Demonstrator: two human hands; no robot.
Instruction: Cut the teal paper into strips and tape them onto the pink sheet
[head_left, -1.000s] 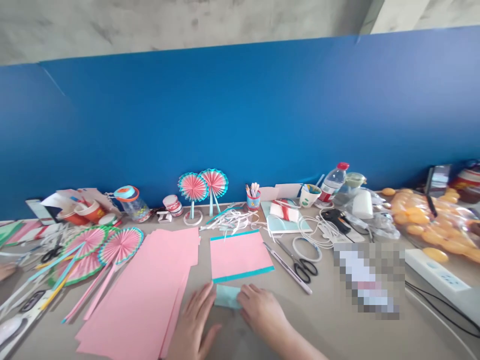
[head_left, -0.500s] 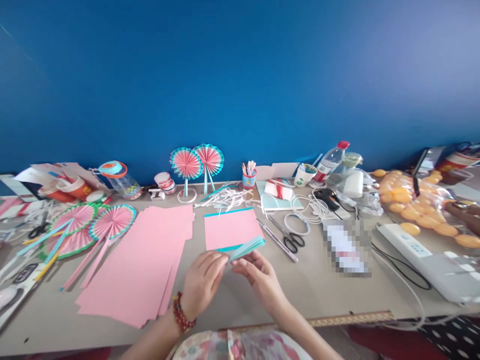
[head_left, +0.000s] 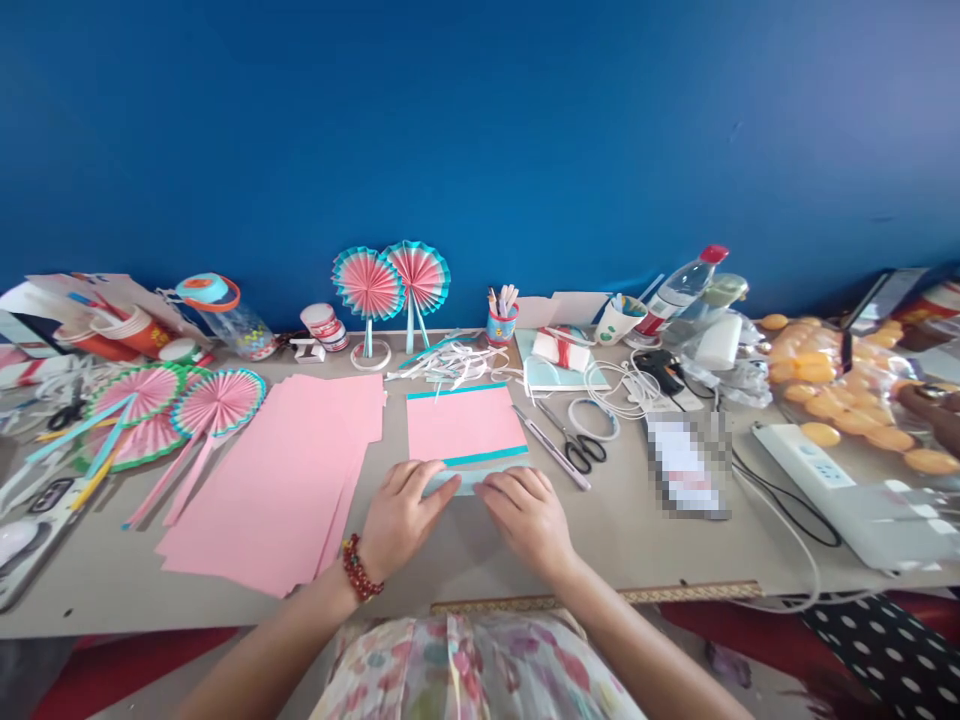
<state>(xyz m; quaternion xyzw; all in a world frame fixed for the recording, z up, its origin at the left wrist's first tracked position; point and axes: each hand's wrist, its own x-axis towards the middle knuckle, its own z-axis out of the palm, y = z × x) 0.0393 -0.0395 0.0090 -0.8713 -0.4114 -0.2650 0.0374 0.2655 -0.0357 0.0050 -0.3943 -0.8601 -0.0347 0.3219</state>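
- Head view: the left hand [head_left: 401, 515] is grasping one end of a pale blue paper strip [head_left: 466, 484], which is showing just nearside of the pink sheet [head_left: 466, 425].
- The right hand [head_left: 531, 515] is covering the other end; pinching or merely pressing, I cannot tell.
- Folding or flattening, apparently; the next move is probably calling for aligned edges, even pressure.

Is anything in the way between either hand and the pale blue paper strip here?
Nothing visible: the left hand and right hand both have fingers on the pale blue paper strip. The pink sheet lies beyond it, not between.
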